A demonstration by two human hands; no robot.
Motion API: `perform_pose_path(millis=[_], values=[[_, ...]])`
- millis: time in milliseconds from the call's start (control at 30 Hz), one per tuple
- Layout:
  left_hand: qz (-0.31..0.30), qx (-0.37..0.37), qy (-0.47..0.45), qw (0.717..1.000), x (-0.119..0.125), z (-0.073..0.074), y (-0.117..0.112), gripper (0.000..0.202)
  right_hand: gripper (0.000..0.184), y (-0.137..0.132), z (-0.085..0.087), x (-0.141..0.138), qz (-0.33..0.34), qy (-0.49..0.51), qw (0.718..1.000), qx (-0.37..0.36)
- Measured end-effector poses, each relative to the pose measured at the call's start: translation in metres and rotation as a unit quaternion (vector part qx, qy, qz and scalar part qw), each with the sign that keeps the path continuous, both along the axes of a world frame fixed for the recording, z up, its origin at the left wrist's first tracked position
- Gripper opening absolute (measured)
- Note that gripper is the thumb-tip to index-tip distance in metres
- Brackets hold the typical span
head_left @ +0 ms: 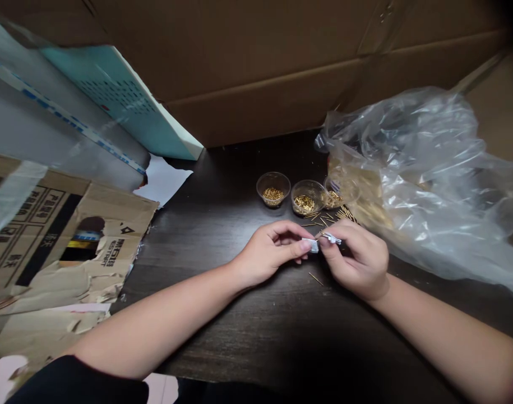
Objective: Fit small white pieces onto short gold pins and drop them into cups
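My left hand (273,249) is closed, pinching a small pale grey block (310,245) between thumb and fingertips. Close beside it, my right hand (355,255) is closed on a small whitish crumpled-looking piece (332,239); a thin brass-coloured bit shows at its fingertips, too small to make out. Beyond the hands stand a round clear cup (262,182) and a second clear cup (296,191), both with small brass-coloured pieces inside. Long brass pins (323,219) lie scattered between the cups and my hands. A single brass pin (315,279) rests on the dark table below the hands.
A third clear tub (349,188) with brass pieces sits by a large crumpled plastic bag (428,168) at the right. Torn cardboard (117,235) and a teal-and-white box (125,101) stand at the left. A cardboard wall (260,67) closes off the back of the table (189,331).
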State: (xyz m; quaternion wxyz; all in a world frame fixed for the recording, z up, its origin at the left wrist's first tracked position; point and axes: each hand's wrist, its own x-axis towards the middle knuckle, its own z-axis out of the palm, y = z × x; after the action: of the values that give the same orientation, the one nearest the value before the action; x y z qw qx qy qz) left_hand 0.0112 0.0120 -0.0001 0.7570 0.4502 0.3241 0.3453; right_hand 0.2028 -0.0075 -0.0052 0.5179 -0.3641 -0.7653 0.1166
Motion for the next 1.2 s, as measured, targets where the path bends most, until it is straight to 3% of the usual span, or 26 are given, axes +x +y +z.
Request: perform_pose_path(millis=[567, 800, 933, 1200], values=[[0.016, -0.036, 0.003, 0.999, 0.0005, 0.0011, -0.0008, 0.035, 0.010, 0.0004, 0.0001, -0.0019, -0.024, -0.015, 1.000, -0.012], [0.053, -0.036, -0.036, 0.997, 0.0014, -0.0027, -0.0001, 0.036, 0.011, 0.0003, -0.0019, -0.0006, -0.057, -0.007, 0.998, -0.014], [0.035, -0.025, -0.005, 0.999, -0.0005, -0.0017, -0.0007, 0.025, 0.010, 0.0002, -0.0018, -0.0003, -0.060, -0.004, 0.998, -0.017], [0.016, -0.045, 0.008, 0.999, -0.0012, 0.0027, -0.0015, 0.032, 0.009, 0.0018, -0.0004, -0.0032, -0.043, -0.014, 0.999, -0.018]])
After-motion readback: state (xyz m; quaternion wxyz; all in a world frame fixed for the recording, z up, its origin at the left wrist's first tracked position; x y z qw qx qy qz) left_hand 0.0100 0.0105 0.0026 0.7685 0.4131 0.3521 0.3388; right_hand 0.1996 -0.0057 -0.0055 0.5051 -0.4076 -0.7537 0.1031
